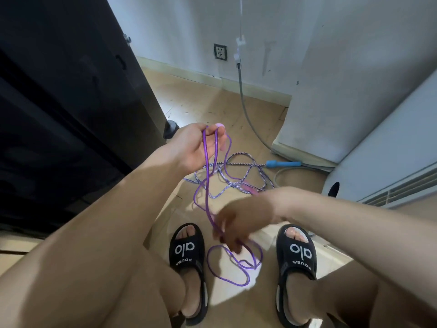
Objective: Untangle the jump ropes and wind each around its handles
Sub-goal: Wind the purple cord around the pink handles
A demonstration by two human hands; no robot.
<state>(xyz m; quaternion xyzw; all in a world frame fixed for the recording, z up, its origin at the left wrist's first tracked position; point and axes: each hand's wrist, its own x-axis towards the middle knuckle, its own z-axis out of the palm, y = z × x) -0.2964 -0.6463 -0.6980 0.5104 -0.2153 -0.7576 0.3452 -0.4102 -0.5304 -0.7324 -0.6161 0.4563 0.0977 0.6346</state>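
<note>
1. Judging by how things lie, the task is at an early stage: neither rope is wound on its handles, and the two ropes look crossed on the tan tiled floor [212, 110].
2. The glossy purple plastic jump rope [207, 166] is partly lifted; the striped blue-and-white braided cord jump rope [238, 159] lies untouched, its blue foam handle [283, 164] near the foot of the white wall (no other blue handle shows).
3. The left hand [189, 147] is raised, fingers curled round a doubled bight of the purple rope, which hangs down from it in two strands.
4. The right hand [238, 223] is lower, between the black open-toed sandals [186, 252], fingers curled down on the same rope; it is blurred, so how firm the hold is I cannot tell.
5. Below the right hand, loose purple loops rest on the floor, while a small pink piece [320, 190], perhaps a handle, sits among the braided coils.
6. Left to do: free the purple rope, then wind both.
</note>
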